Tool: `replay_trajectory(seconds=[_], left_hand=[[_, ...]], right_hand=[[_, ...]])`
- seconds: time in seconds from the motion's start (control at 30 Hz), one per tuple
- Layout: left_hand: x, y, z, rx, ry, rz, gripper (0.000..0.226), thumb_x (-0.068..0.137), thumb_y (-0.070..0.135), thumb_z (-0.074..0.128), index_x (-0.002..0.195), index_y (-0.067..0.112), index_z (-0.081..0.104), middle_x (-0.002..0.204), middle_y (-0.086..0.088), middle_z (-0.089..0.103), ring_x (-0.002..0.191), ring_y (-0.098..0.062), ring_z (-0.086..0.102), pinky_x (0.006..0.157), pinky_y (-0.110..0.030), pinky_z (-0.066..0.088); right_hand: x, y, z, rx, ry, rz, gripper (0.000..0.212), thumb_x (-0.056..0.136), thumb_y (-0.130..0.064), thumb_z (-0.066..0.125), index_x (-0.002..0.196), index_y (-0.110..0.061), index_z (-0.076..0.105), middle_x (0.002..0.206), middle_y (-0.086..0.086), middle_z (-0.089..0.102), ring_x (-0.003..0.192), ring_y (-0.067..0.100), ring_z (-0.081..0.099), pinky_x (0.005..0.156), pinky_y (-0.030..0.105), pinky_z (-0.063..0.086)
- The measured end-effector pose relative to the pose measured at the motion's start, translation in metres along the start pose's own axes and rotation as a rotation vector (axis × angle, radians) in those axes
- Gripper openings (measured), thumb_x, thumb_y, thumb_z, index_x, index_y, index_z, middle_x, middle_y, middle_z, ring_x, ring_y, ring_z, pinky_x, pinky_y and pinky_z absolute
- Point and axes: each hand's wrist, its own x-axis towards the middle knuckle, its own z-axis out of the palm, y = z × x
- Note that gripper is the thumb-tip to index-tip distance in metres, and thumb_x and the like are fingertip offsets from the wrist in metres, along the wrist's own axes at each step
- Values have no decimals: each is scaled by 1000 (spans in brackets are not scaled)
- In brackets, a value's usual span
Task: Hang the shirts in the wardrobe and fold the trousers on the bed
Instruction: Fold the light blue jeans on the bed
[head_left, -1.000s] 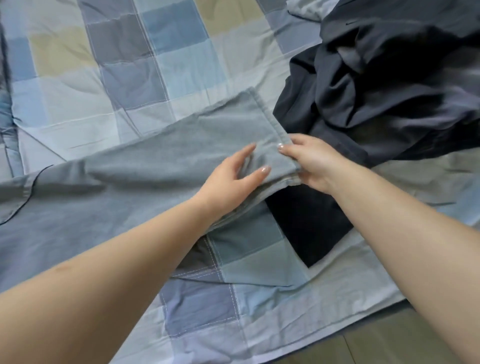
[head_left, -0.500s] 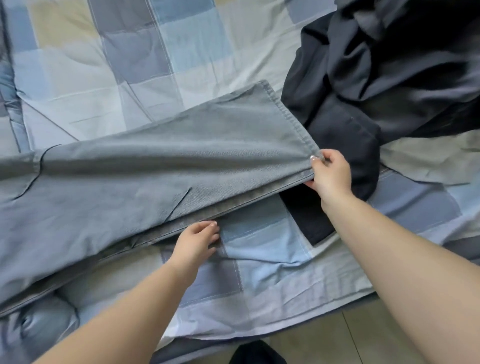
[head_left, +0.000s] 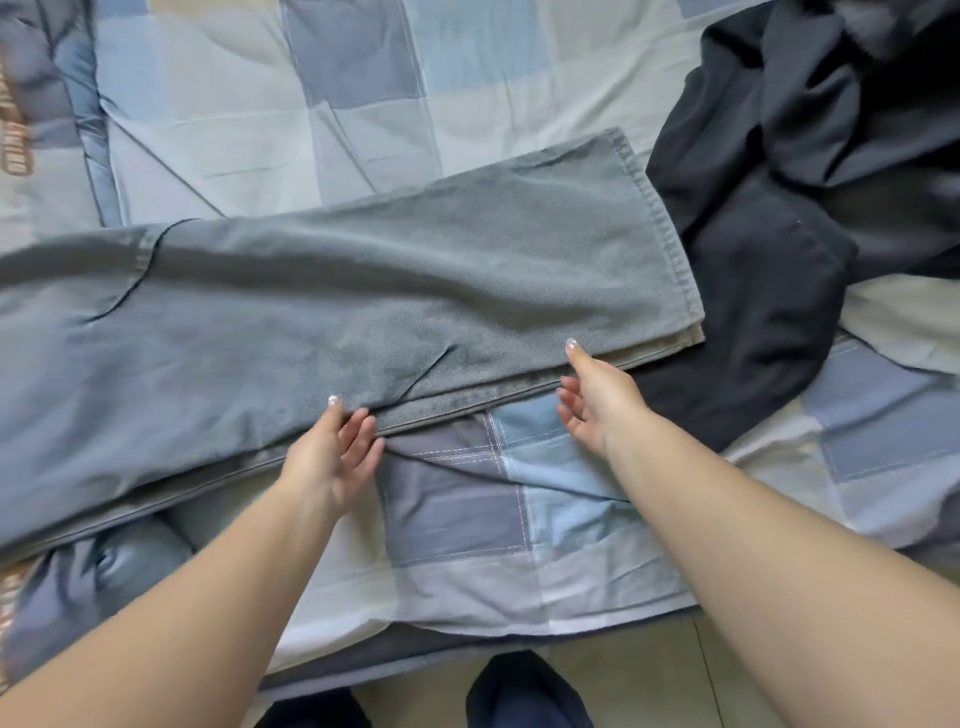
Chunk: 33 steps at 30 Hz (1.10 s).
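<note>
Grey trousers (head_left: 363, 291) lie leg over leg across the bed (head_left: 519, 519). Both hands, left hand (head_left: 332, 452) and right hand (head_left: 597, 395), rest fingers relaxed along the near seam, gripping nothing. Crosswise folds remain, I judge; beyond, dark garments (head_left: 810, 156) lie heaped, unsorted.

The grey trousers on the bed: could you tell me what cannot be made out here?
- Grey trousers, head view: waistband end cut off by the left frame edge.
- Lower trouser leg: covered by the upper leg.
- Dark garment: bunched, cut off at the right edge; type unclear.
</note>
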Motion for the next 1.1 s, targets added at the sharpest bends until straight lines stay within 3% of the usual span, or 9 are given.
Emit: replay_trajectory(seconds=[0.1,0.17,0.23,0.37,0.47,0.53,0.63,0.83,1.1], left_hand=[[4,5,-9,-8,52,45,20,99,23,51,80,16,52,74,5,52,62,-5,49,84,-28,52],[2,-2,-22,17,63,67,18,98,21,53,80,16,53,72,5,53,59,-5,49,68,-26,52],[-1,-10,-35,42,35,74,18,98,20,54,80,17,52,73,4,55,60,-6,50,64,-26,50],[-5,-6,-56,10,-69,73,13,96,9,54,99,21,55,84,3,59,66,-7,52,73,-27,48],[-8,5,-78,7,-72,77,45,94,0,53,132,22,46,94,1,64,70,-9,56,79,-30,49],[-11,13,-100,51,-63,66,44,93,-2,53,130,21,49,96,1,65,72,-9,58,74,-28,50],[-12,28,-135,61,-52,82,33,93,-2,53,119,18,54,94,1,66,72,-10,59,72,-27,52],[-13,76,-232,23,-110,146,16,95,4,52,101,17,60,88,1,71,73,-11,67,73,-31,53],[-14,117,-335,-145,-20,119,8,97,11,50,95,15,56,85,-3,64,77,-13,62,73,-32,52]], right_hand=[[3,1,8,11,99,-65,29,94,-27,56,67,-18,51,62,-3,47,47,8,38,39,17,32],[0,8,9,-49,211,-151,35,94,-26,53,61,-17,48,59,-1,46,47,11,37,46,24,33],[-7,18,9,-47,221,-215,34,96,-26,51,63,-18,47,62,-2,50,49,10,40,48,24,34],[-39,36,31,-38,-93,-143,20,95,-25,54,76,-21,53,85,-8,62,60,6,53,46,17,35],[-65,55,72,-112,-288,-76,11,94,-26,57,84,-24,55,97,-8,62,66,6,58,51,18,37],[-84,74,111,-159,-364,-57,3,94,-26,58,94,-25,55,100,-10,60,67,6,60,53,19,38],[-107,103,168,-206,-458,-51,18,94,-27,58,111,-28,51,100,-13,60,70,6,61,54,19,38],[-150,167,266,-166,-580,42,14,92,-25,61,85,-23,48,88,-10,59,63,6,59,49,18,37],[-202,194,348,-136,-600,-9,18,86,-24,69,89,-16,53,77,-7,57,51,3,54,34,13,27]])
